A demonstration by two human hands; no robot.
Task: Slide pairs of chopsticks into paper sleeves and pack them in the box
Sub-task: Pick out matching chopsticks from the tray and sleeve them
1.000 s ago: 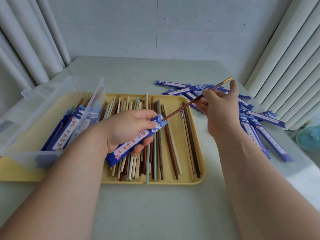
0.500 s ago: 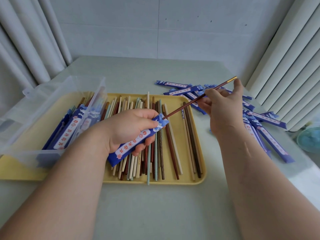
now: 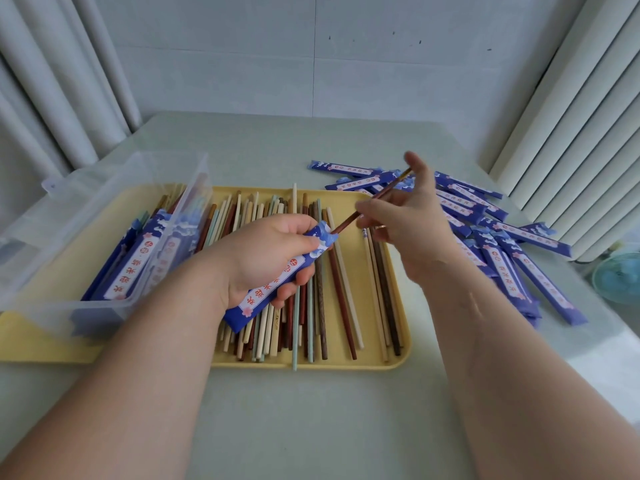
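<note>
My left hand [image 3: 266, 258] grips a blue paper sleeve [image 3: 277, 282] with red print, held slantwise above the yellow tray [image 3: 346, 365]. My right hand [image 3: 405, 220] pinches brown chopsticks [image 3: 372, 200] whose tips sit inside the sleeve's open upper end; I cannot tell whether it is one stick or a pair. Several loose chopsticks [image 3: 322, 306] in brown, cream and pale green lie on the tray under both hands. A clear plastic box [image 3: 86, 216] stands on the tray's left part, with several filled sleeves [image 3: 128, 268] inside.
A heap of empty blue sleeves [image 3: 512, 258] lies on the table right of the tray. Curtains hang at both sides. A small turquoise fan [image 3: 620, 275] sits beyond the table's right edge.
My right hand has moved left and down toward the sleeve, pushing the brown chopsticks deeper into it. The left hand has kept its hold in nearly the same place.
</note>
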